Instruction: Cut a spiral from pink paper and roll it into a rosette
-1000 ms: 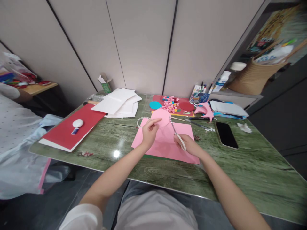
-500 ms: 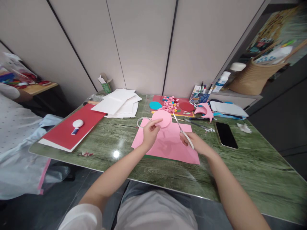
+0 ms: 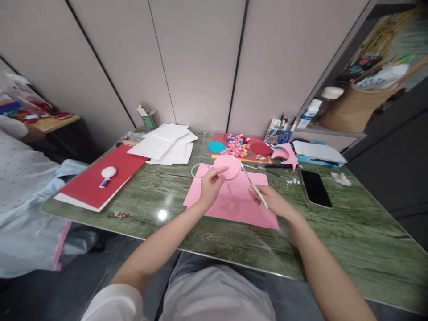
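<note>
A round pink paper disc [image 3: 230, 164] is pinched in my left hand [image 3: 211, 186], held above a large pink paper sheet [image 3: 239, 200]. My right hand [image 3: 269, 199] is closed around the white handles of a pair of scissors [image 3: 258, 195]. The blades point up and away, their tips close to the disc's right edge; I cannot tell whether they touch it. Behind the disc, a red sheet carries a pile of small pink balls [image 3: 238, 146], a blue disc [image 3: 216, 146] and a red disc [image 3: 260, 148]. Curved pink paper scraps [image 3: 286, 155] lie to the right.
A phone [image 3: 316, 188] lies on the right, near a crumpled tissue [image 3: 340, 178]. White sheets [image 3: 167, 141] and red paper [image 3: 90, 185] with a white round object [image 3: 109, 172] lie left. A marker box [image 3: 276, 130] stands against the wall. Another person [image 3: 23, 178] is at the left.
The scissors moved right, off the disc's edge, then came slightly back toward it. My left hand and the disc shifted a little to the right and nearer me.
</note>
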`<state>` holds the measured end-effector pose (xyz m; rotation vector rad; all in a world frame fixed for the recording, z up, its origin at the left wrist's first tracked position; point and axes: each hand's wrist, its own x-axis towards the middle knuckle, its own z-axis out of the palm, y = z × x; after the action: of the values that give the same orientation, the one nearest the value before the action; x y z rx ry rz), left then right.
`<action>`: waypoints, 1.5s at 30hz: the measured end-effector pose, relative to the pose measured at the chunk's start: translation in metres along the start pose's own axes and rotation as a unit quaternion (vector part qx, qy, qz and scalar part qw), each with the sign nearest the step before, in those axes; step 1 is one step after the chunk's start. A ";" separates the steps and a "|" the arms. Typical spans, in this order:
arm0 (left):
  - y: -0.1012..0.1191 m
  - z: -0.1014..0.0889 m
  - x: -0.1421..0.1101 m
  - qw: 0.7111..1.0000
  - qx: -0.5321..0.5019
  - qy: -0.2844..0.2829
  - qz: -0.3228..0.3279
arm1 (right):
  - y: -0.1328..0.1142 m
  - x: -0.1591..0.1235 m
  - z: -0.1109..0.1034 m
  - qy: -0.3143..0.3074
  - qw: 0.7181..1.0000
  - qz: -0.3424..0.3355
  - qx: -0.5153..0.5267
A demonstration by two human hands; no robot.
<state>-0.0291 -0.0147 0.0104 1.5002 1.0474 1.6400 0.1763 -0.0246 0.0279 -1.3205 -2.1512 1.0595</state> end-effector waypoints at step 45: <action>-0.003 0.003 -0.001 0.999 0.032 0.009 0.011 | 0.004 0.001 0.004 0.007 1.000 -0.009 0.002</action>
<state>-0.0264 -0.0139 0.0075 1.5468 1.1050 1.6524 0.1754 -0.0243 0.0223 -1.3010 -2.1457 1.0427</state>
